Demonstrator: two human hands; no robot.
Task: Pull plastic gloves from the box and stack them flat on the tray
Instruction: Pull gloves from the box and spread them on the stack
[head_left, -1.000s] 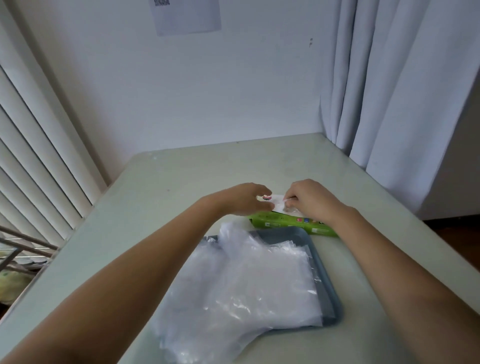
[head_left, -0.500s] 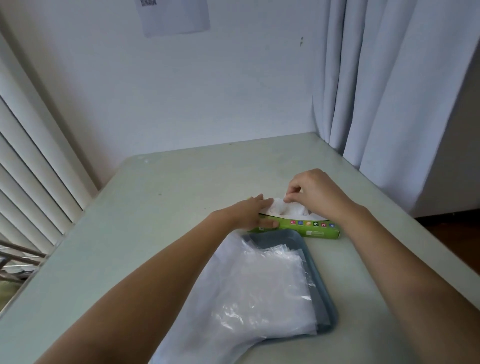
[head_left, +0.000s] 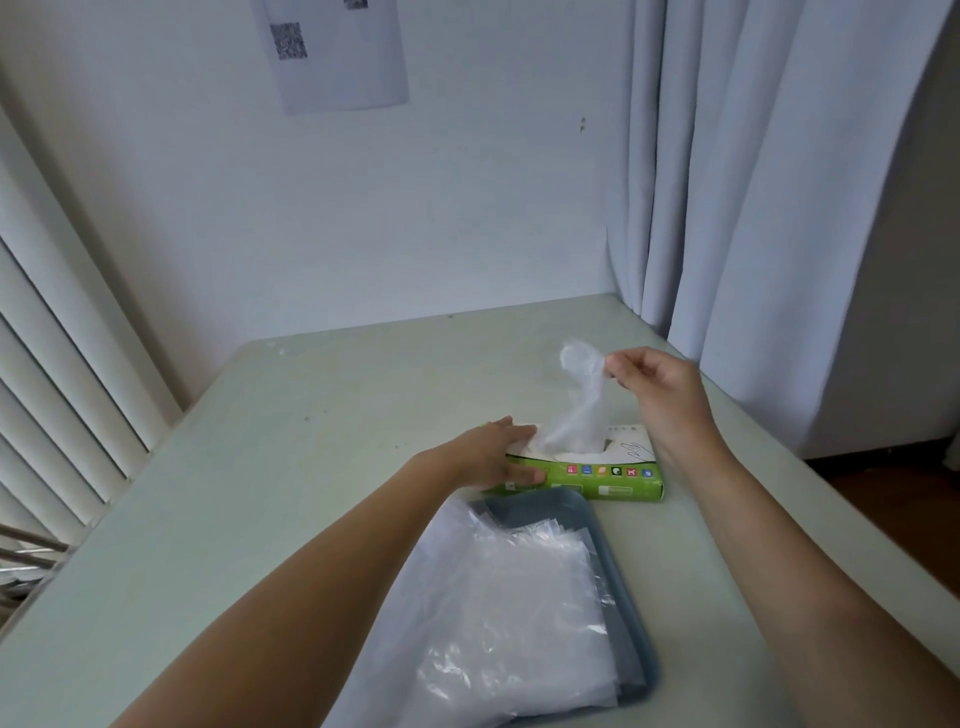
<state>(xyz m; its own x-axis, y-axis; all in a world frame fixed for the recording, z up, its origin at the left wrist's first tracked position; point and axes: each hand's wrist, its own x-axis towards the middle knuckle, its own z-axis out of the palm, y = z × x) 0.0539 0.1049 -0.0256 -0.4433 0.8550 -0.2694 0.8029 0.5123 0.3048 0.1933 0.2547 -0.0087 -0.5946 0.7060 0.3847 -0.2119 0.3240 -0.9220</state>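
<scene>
A flat green glove box (head_left: 597, 477) lies on the table just beyond the grey-blue tray (head_left: 618, 561). My right hand (head_left: 657, 387) pinches a clear plastic glove (head_left: 579, 400) and holds it raised above the box, its lower end still in the box's slot. My left hand (head_left: 493, 454) holds the box's left end down, fingers on top and thumb on the front side. A pile of clear gloves (head_left: 493, 608) lies on the tray and spills over its left edge under my left forearm.
The pale green table (head_left: 322, 415) stands in a corner. A white wall with a paper sheet (head_left: 332, 52) is behind, a grey curtain (head_left: 753, 208) hangs at the right, and slatted blinds (head_left: 62, 374) line the left. The table's right edge drops to a brown floor.
My right hand rose up and to the right from the box slot, drawing a glove out with it. My left hand stayed on the box's left end.
</scene>
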